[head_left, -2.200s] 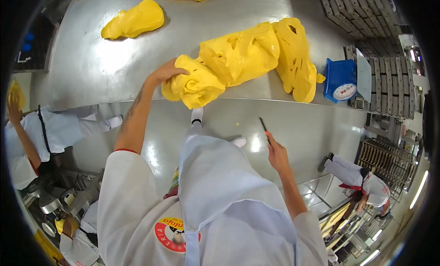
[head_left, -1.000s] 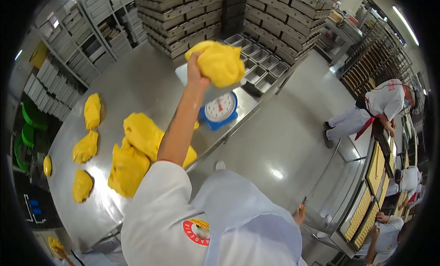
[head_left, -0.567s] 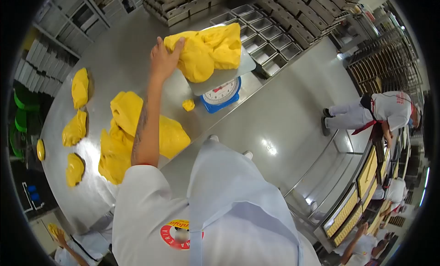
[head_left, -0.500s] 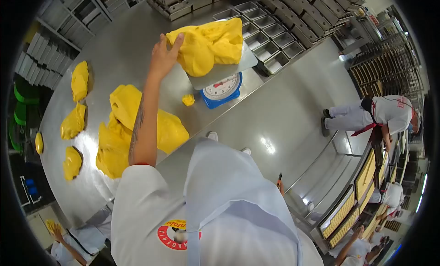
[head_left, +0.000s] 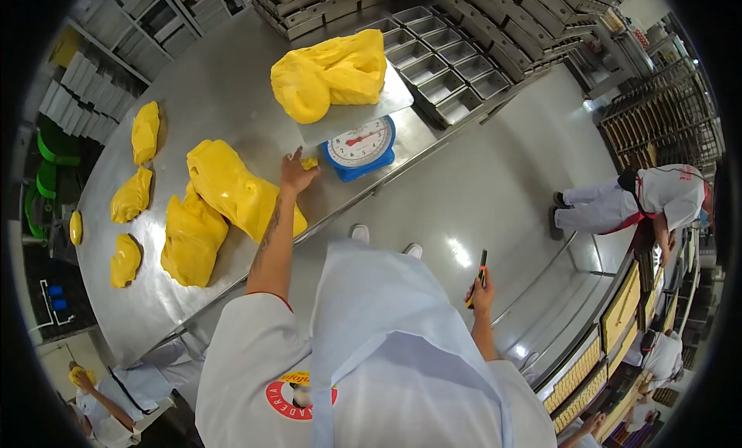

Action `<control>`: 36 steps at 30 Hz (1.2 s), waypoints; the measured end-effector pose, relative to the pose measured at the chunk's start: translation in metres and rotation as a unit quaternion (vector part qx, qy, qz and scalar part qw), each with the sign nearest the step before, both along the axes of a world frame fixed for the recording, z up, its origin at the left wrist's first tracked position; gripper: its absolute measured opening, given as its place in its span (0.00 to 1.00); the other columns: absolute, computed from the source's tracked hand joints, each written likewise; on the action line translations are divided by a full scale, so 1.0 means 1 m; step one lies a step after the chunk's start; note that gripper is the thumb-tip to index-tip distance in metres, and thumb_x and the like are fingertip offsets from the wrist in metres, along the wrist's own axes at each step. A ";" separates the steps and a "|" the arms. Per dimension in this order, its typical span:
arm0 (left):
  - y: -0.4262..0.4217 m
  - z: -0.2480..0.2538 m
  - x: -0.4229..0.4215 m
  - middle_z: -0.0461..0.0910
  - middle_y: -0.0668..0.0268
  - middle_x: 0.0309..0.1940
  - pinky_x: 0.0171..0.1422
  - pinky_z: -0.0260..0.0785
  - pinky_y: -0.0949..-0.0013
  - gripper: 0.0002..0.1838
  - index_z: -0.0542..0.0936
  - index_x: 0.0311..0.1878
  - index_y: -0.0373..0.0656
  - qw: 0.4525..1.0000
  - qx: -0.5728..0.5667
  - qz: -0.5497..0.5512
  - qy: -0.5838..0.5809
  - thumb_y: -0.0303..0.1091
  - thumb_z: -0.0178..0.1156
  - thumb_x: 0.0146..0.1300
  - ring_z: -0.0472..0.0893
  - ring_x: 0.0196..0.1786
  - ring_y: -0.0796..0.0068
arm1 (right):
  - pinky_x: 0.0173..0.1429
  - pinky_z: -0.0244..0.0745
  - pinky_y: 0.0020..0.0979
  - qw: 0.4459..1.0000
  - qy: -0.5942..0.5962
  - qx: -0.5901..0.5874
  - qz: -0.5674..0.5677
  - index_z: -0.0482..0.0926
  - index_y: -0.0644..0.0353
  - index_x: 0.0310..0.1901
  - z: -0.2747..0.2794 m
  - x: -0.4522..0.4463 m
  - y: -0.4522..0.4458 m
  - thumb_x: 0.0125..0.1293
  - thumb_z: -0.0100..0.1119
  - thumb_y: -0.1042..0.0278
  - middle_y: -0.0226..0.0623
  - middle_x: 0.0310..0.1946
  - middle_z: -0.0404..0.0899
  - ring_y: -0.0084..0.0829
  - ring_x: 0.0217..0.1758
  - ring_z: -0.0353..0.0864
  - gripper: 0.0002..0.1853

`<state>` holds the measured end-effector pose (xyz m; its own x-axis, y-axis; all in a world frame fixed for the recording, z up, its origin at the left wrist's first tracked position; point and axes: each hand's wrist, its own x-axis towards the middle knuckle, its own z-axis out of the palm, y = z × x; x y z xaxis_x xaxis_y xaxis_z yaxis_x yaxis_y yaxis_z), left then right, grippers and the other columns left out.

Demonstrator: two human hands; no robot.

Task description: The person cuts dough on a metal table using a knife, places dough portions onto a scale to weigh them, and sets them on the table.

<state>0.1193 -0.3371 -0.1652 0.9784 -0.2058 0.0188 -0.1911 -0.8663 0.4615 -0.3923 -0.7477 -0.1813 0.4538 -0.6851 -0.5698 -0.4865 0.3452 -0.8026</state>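
Observation:
My left hand (head_left: 297,174) is at the table, its fingers apart around a small lump of yellow dough (head_left: 310,163); whether they touch it is hard to see. Just beyond is a blue dial scale (head_left: 359,148), whose metal plate (head_left: 396,99) carries a large mass of yellow dough (head_left: 328,76). My right hand (head_left: 483,296), out over the floor to the right, is closed around what looks like a utility knife (head_left: 480,278) with an orange and black handle. Large dough pieces (head_left: 232,189) (head_left: 193,239) lie left of my left forearm.
Smaller dough pieces (head_left: 145,133) lie at the left of the steel table (head_left: 209,85). Metal loaf pans (head_left: 443,86) and stacked pans (head_left: 514,31) stand behind the scale. A co-worker (head_left: 657,201) bends over trays (head_left: 618,293) at right; another person (head_left: 116,402) is at lower left.
My left hand has left the large dough on the scale and come down towards me to the small lump. My right hand with the knife has risen into fuller view.

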 end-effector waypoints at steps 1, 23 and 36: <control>-0.004 -0.002 -0.004 0.72 0.42 0.65 0.71 0.67 0.54 0.43 0.70 0.72 0.43 1.000 0.025 -0.003 0.014 0.47 0.74 0.54 0.72 0.66 0.44 | 0.17 0.73 0.33 1.000 0.010 0.016 -0.023 0.58 0.41 0.78 -0.004 -0.016 0.004 0.77 0.50 0.70 0.32 0.24 0.70 0.26 0.15 0.71 0.30; -0.027 0.042 -0.072 0.83 0.46 0.39 0.51 0.74 0.50 0.17 0.80 0.46 0.37 0.984 -0.053 0.154 -0.067 0.35 0.69 0.57 0.82 0.47 0.42 | 0.19 0.72 0.34 0.994 0.015 0.091 -0.066 0.58 0.42 0.77 -0.054 -0.091 -0.053 0.77 0.51 0.69 0.31 0.21 0.69 0.26 0.17 0.71 0.30; -0.082 0.323 0.017 0.77 0.53 0.59 0.62 0.73 0.63 0.24 0.76 0.69 0.50 0.943 -0.160 0.020 -0.292 0.31 0.57 0.70 0.79 0.58 0.56 | 0.19 0.74 0.34 0.994 0.017 0.103 -0.022 0.57 0.40 0.78 -0.065 -0.048 -0.124 0.77 0.51 0.68 0.31 0.22 0.69 0.26 0.17 0.72 0.31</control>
